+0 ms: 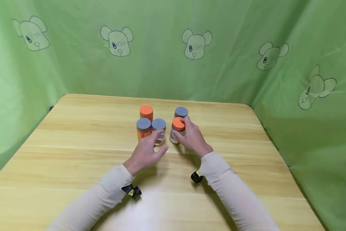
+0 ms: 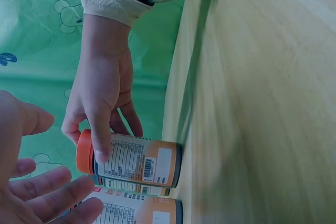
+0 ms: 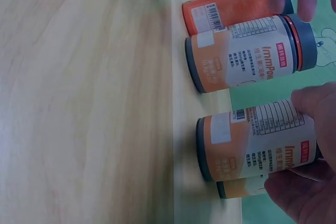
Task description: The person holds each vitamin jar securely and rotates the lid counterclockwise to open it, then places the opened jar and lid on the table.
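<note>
My right hand (image 1: pixel 193 137) holds an orange-lidded vitamin bottle (image 1: pixel 177 124), thumb on one side and fingers on the other. The bottle stands upright, with a white and orange label (image 3: pixel 257 137). Behind it is a grey-lidded bottle (image 1: pixel 181 111), mostly hidden. My left hand (image 1: pixel 146 152) is just in front of a grey-lidded vitamin bottle (image 1: pixel 159 123), its fingers spread and loosely bent around nothing. In the left wrist view, a gap shows between the left fingers (image 2: pixel 55 198) and thumb. Whether they touch the grey-lidded bottle I cannot tell.
Left of that bottle stands an orange bottle with a grey lid (image 1: pixel 144 125), and behind them an orange-lidded one (image 1: pixel 146 111). A gap separates the left group from the right pair. Green curtains (image 1: pixel 158 73) surround the wooden table (image 1: pixel 83 154).
</note>
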{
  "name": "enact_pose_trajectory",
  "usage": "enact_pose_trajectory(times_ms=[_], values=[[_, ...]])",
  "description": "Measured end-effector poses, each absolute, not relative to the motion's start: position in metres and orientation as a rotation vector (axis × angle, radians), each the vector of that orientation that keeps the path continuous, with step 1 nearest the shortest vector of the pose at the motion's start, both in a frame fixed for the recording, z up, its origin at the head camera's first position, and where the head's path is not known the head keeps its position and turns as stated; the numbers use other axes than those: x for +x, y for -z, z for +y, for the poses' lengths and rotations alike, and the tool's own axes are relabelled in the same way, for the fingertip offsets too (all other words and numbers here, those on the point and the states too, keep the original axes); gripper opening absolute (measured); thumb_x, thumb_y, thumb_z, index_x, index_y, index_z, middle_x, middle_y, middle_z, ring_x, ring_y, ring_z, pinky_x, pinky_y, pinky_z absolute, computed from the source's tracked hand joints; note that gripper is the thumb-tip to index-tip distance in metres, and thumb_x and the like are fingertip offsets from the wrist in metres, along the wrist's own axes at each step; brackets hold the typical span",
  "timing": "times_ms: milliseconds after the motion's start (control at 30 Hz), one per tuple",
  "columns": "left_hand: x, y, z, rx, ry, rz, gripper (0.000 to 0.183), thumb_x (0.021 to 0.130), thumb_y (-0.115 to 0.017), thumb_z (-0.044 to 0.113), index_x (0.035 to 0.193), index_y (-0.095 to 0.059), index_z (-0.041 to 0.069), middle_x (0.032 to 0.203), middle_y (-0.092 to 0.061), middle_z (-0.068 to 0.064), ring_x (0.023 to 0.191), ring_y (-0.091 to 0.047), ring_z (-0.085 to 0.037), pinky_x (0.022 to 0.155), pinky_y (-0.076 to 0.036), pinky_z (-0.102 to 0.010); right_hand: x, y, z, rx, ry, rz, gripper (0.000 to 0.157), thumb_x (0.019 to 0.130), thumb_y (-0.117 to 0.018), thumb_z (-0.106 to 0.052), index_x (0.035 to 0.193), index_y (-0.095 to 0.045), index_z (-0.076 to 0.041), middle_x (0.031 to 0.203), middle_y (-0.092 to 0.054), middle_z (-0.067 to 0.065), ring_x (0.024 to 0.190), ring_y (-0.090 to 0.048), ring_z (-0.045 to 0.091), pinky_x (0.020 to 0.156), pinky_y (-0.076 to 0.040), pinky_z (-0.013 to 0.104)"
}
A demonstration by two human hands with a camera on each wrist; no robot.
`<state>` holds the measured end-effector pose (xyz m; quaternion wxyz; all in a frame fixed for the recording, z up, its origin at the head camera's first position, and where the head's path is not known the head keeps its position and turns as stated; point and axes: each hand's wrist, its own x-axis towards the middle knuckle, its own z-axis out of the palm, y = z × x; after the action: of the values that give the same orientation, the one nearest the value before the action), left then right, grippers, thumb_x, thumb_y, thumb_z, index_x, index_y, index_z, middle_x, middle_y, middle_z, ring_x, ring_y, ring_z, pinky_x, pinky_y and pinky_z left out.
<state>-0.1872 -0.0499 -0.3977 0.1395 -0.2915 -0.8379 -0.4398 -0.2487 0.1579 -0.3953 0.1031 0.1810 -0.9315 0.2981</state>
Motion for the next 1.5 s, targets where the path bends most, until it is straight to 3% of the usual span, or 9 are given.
enact_pose_trajectory(times_ms=[300, 767, 1033, 1500], values=[[-0.191, 0.397, -0.050, -0.853, 1.229, -2.457, 0.052, 0.088, -0.070, 0.016, 0.130, -0.048, -0.004, 0.111, -0.065, -0.022, 0.090, -0.068, -0.034, 0.077, -0.055, -0.041, -0.246, 0.395, 0.163, 0.479, -0.954, -2.746, 0.059, 0.083, -0.076, -0.023, 0.126, -0.040, -0.006, 0.119, -0.059, 0.021, 0.105, -0.062, 0.031, 0.089, -0.049, 0.043], [-0.193, 0.392, -0.049, -0.820, 1.199, -2.559, 0.064, 0.087, -0.073, 0.026, 0.136, -0.043, -0.004, 0.120, -0.062, -0.021, 0.099, -0.067, -0.032, 0.085, -0.052, -0.041, -0.230, 0.391, 0.162, 0.508, -1.021, -2.728, 0.079, 0.084, -0.074, -0.034, 0.147, -0.032, -0.013, 0.119, -0.059, 0.020, 0.105, -0.061, 0.030, 0.086, -0.050, 0.045], [-0.195, 0.385, -0.043, -0.778, 1.131, -2.659, 0.086, 0.081, -0.079, 0.037, 0.144, -0.036, -0.001, 0.134, -0.054, -0.020, 0.122, -0.053, -0.031, 0.100, -0.042, -0.043, -0.222, 0.390, 0.163, 0.582, -0.971, -2.715, 0.065, 0.086, -0.071, -0.038, 0.139, -0.048, -0.008, 0.114, -0.062, 0.013, 0.099, -0.059, 0.028, 0.081, -0.050, 0.044], [-0.194, 0.383, -0.032, -0.843, 1.073, -2.741, 0.099, 0.076, -0.082, 0.043, 0.149, -0.029, 0.003, 0.137, -0.051, -0.019, 0.120, -0.053, -0.033, 0.097, -0.044, -0.044, -0.206, 0.386, 0.158, 0.576, -1.037, -2.711, 0.058, 0.082, -0.077, -0.038, 0.126, -0.052, -0.009, 0.102, -0.063, 0.009, 0.086, -0.061, 0.021, 0.072, -0.051, 0.037]])
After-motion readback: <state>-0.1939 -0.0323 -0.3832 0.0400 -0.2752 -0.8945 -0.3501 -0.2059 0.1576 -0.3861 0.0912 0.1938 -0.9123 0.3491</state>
